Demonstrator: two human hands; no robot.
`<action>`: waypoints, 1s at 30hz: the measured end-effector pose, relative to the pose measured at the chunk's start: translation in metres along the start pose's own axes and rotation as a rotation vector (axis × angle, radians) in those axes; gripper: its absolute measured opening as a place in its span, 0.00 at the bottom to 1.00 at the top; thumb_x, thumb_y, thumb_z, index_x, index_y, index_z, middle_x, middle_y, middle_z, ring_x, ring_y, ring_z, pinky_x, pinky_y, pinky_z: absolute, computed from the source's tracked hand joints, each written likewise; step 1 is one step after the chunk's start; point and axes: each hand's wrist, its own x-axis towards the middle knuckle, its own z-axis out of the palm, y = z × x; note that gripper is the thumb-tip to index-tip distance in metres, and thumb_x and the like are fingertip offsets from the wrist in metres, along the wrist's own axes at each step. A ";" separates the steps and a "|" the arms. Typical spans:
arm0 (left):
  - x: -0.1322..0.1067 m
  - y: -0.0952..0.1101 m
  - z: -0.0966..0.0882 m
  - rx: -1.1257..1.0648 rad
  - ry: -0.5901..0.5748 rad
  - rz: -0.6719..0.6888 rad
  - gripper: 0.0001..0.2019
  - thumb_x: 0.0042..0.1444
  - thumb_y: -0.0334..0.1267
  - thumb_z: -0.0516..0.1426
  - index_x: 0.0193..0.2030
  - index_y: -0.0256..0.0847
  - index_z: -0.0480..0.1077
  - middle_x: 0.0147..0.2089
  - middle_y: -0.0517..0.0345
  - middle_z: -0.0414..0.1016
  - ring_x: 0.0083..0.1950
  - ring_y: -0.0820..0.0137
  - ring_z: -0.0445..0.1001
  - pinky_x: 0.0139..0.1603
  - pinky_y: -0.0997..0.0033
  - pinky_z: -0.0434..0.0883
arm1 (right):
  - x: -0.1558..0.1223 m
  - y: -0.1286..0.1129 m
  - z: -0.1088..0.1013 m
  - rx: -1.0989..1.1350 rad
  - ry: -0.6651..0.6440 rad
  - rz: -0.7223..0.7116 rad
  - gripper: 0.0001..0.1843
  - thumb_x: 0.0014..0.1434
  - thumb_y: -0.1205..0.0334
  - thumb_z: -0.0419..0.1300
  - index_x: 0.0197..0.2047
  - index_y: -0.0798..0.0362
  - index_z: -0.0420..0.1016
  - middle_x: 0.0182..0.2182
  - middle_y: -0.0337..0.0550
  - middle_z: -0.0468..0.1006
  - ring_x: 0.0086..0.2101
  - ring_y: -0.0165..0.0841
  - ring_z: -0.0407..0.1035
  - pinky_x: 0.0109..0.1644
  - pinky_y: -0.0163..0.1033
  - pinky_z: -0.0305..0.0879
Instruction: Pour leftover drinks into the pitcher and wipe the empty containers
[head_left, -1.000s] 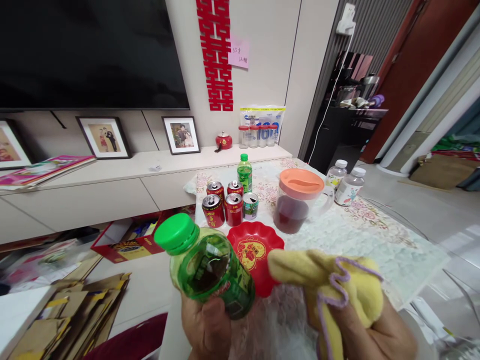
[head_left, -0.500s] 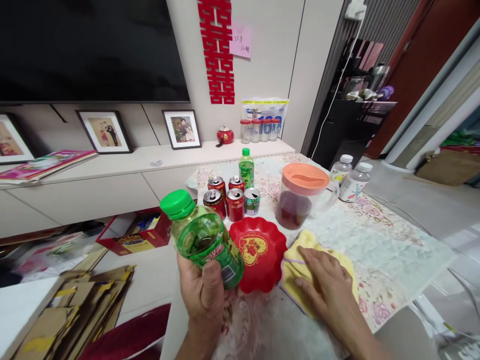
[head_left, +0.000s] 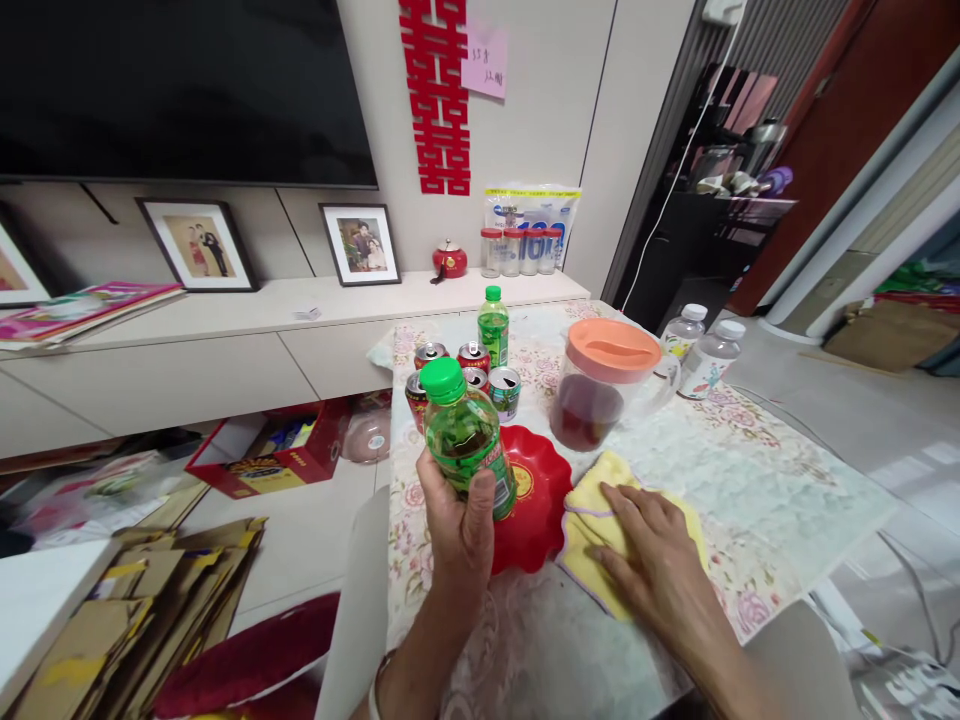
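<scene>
My left hand [head_left: 461, 530] grips a green plastic drink bottle [head_left: 463, 440] with a green cap, held tilted above the left side of a scalloped red plate [head_left: 551, 500]. The bottle hides part of the plate and of the cans behind it. To the right, my right hand [head_left: 660, 560] lies flat with its fingers stretched out over a folded yellow cloth [head_left: 585, 565]. This cloth touches the plate's right edge. Behind the plate stand several opened drink cans, among them a green-and-white can [head_left: 505, 395], and a second green bottle [head_left: 493, 330].
A lidded pitcher [head_left: 589, 405] of dark liquid stands behind the cloth. Two white-capped bottles [head_left: 709, 362] are at the table's right edge. The flowered tablecloth [head_left: 787, 480] covers the table. On the floor at left are a red box [head_left: 300, 465] and flattened cardboard [head_left: 150, 620].
My left hand has carried the green bottle to the right and away from me, toward the cans, turning it more upright. My right hand stays on the cloth. The view has shifted slightly.
</scene>
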 end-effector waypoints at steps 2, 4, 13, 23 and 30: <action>-0.002 -0.008 -0.001 0.024 0.015 0.015 0.31 0.61 0.60 0.62 0.62 0.43 0.63 0.51 0.49 0.80 0.48 0.59 0.81 0.48 0.62 0.77 | 0.002 0.003 0.001 0.063 0.045 -0.021 0.25 0.68 0.62 0.58 0.67 0.49 0.71 0.54 0.55 0.80 0.53 0.50 0.71 0.53 0.58 0.72; -0.005 -0.014 -0.004 0.043 0.041 0.041 0.31 0.61 0.60 0.62 0.61 0.42 0.64 0.48 0.50 0.80 0.44 0.60 0.81 0.44 0.63 0.77 | 0.008 0.003 -0.004 0.094 0.133 -0.001 0.24 0.69 0.65 0.56 0.67 0.46 0.71 0.54 0.53 0.79 0.51 0.47 0.71 0.54 0.56 0.72; -0.010 -0.032 -0.014 0.095 0.127 0.122 0.29 0.61 0.58 0.63 0.60 0.42 0.64 0.50 0.49 0.79 0.47 0.59 0.81 0.47 0.62 0.78 | 0.063 -0.037 -0.043 0.592 0.237 0.276 0.24 0.64 0.56 0.67 0.63 0.39 0.78 0.57 0.44 0.80 0.55 0.44 0.74 0.59 0.52 0.71; -0.010 -0.040 -0.015 0.109 0.129 0.132 0.33 0.59 0.61 0.63 0.61 0.42 0.63 0.48 0.49 0.79 0.46 0.59 0.81 0.46 0.60 0.79 | 0.106 -0.041 0.009 0.845 -0.055 0.427 0.32 0.64 0.45 0.61 0.66 0.53 0.73 0.59 0.54 0.81 0.52 0.47 0.78 0.50 0.49 0.77; -0.013 -0.031 -0.012 0.122 0.108 0.134 0.33 0.60 0.62 0.61 0.61 0.41 0.61 0.47 0.49 0.79 0.44 0.58 0.81 0.45 0.59 0.78 | 0.118 -0.071 0.031 0.374 -0.389 0.265 0.18 0.66 0.59 0.63 0.57 0.53 0.80 0.50 0.54 0.84 0.52 0.48 0.76 0.63 0.60 0.63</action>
